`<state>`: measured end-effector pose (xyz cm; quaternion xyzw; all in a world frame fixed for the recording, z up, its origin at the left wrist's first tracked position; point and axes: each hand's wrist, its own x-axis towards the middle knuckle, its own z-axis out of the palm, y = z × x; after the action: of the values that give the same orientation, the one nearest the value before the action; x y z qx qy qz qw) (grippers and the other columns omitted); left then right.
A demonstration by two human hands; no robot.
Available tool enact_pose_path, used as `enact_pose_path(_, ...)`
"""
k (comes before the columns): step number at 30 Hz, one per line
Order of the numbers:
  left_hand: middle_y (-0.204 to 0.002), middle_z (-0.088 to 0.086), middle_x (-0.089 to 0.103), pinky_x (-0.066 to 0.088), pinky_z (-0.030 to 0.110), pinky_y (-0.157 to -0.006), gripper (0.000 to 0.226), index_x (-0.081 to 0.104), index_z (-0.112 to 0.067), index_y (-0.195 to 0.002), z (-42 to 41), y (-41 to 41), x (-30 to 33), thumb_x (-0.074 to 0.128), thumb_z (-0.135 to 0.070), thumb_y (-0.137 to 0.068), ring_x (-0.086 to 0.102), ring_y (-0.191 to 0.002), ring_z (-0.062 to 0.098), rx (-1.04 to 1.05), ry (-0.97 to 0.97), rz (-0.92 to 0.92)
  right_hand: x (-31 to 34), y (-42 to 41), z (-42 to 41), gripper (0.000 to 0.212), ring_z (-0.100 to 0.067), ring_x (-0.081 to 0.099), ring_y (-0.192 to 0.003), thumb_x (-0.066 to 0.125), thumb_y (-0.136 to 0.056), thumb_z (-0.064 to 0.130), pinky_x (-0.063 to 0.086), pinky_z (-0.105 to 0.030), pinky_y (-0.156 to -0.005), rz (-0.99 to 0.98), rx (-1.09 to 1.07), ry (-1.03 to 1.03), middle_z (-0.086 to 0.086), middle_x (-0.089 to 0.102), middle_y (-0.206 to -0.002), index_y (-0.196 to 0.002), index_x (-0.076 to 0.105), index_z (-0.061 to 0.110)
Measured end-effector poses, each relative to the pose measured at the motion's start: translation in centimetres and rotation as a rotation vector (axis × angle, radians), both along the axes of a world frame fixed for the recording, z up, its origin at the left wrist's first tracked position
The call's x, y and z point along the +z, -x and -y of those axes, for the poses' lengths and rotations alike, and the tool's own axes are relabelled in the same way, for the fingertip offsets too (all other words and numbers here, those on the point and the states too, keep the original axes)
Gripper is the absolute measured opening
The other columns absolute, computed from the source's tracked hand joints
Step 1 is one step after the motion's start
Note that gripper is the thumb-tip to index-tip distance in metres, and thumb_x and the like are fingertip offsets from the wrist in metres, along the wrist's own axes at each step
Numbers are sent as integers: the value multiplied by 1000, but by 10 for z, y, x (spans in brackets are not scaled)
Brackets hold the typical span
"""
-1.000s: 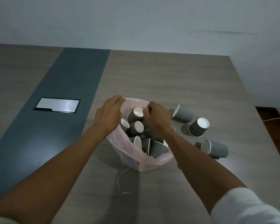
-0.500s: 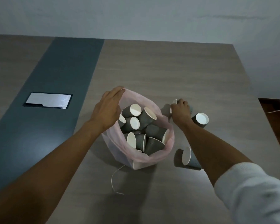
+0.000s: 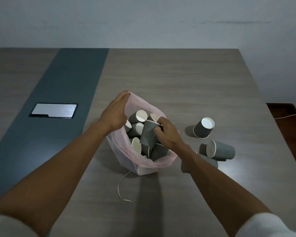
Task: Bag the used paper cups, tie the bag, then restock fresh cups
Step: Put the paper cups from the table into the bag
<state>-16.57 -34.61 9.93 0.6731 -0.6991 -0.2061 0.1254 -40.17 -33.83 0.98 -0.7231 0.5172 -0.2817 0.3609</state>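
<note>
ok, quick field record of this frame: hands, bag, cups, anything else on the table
left hand: holds the rim of the pink translucent plastic bag open
right hand: grips a dark grey ribbed paper cup over the bag mouth
bag contents: several grey cups, mixed angles
cups outside bag: one upside down; one on its side; a third partly hidden by the right forearm
white string: loose on the wood-look table, near the bag's base
silver rectangular panel: set in the dark strip

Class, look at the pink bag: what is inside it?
The pink bag holds a jumble of grey paper cups, several showing white insides. The right hand is lowering another cup in. The bag's bottom is hidden under the pile.
</note>
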Motion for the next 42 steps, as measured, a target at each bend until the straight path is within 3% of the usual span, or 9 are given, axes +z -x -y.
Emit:
enact_pose_path(7, -164, -16, 12, 49, 49, -97, 84, 22, -25, -157, -13, 20, 3, 62, -6, -86, 41, -134, 31, -46, 20, 189, 2, 12, -3, 52, -25, 59, -108, 50, -92, 62, 50, -45, -87, -257, 66, -26, 0, 51, -131, -128, 44, 25)
enact_pose_path(13, -165, -7, 12, 48, 51, -98, 76, 30, -25, -155, -17, 25, 4, 63, -8, -89, 35, -139, 31, -6, 4, 230, 9, 59, 20, 44, -42, 53, -116, 61, -89, 19, 46, -49, -92, -360, -483, 119, -19, 50, -132, -131, 51, 10)
enact_pose_path(17, -165, 3, 16, 47, 53, -103, 64, 44, -21, -148, -19, 22, -2, 64, -9, -89, 35, -141, 32, 50, -11, 216, 3, 95, 39, 61, -46, 33, -133, 65, -83, 15, 34, -53, -106, -674, -516, -170, -24, 28, -150, -139, 40, 21)
enact_pose_path(21, -159, 1, 30, 48, 51, -98, 62, 43, -15, -147, -24, 20, -5, 59, -9, -87, 38, -137, 32, 47, 6, 231, -15, 113, 45, 50, -46, 42, -124, 57, -90, 9, 35, -51, -105, -734, -543, -282, -20, 34, -142, -137, 49, 24)
enact_pose_path(25, -160, -4, 30, 47, 52, -102, 75, 35, -17, -153, -27, 19, -6, 57, -2, -83, 38, -138, 31, 33, 0, 199, -7, 105, 39, 51, -48, 45, -118, 60, -95, 20, 43, -51, -98, -614, -471, -112, -24, 42, -135, -143, 43, 16)
enact_pose_path(28, -162, -3, 29, 45, 51, -104, 81, 32, -17, -155, -27, 17, -8, 57, 4, -81, 40, -137, 33, 21, 4, 151, 18, 77, 33, 58, -37, 56, -111, 64, -89, 48, 52, -49, -89, -232, -565, 64, -15, 56, -126, -135, 46, 15)
enact_pose_path(33, -163, 3, 32, 38, 47, -114, 86, 33, -16, -156, -25, 9, -4, 62, 10, -79, 37, -143, 32, 23, 24, 48, 48, 11, 16, 48, -19, 67, -86, 75, -81, 55, 60, -48, -76, 363, -294, -154, -1, 68, -101, -113, 55, 25)
enact_pose_path(38, -160, 6, 37, 36, 46, -117, 75, 38, -15, -154, -22, -2, -5, 61, 8, -86, 39, -143, 31, 9, 74, 17, 38, -42, 3, 48, -15, 68, -92, 76, -83, 51, 58, -33, -78, 245, -20, -225, 2, 68, -107, -119, 52, 31)
enact_pose_path(42, -160, 4, 38, 41, 48, -113, 79, 39, -15, -152, -25, -7, -3, 60, 12, -81, 42, -141, 32, -13, 75, 27, 26, -60, 7, 59, -21, 62, -109, 68, -80, 67, 51, -49, -94, -86, 62, -74, 4, 68, -117, -129, 52, 37)
